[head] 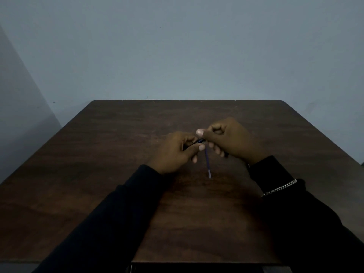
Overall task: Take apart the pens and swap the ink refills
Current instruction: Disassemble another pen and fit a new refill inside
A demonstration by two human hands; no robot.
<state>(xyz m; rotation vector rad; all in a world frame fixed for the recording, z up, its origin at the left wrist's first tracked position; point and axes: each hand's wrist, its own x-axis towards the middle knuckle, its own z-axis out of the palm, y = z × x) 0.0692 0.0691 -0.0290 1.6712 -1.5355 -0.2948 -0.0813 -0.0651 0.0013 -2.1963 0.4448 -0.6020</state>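
I see left hand [174, 149] and right hand [228, 139] pinching a dark pen [200, 141]; loose refill [207, 164] may slip free.

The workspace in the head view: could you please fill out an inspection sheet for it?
Surface: dark wooden table, bare where visible.
Job's things: a dark pen part pinched between both hands; a thin blue ink refill angled down below the hands, whether it touches the table is unclear.
Clutter: nothing seen.
Grippers: left hand and right hand meet above the table, fingers curled on the pen part.
Cables: nothing seen.
Surroundings: plain grey-blue wall; dark sleeves; chain bracelet on right wrist.
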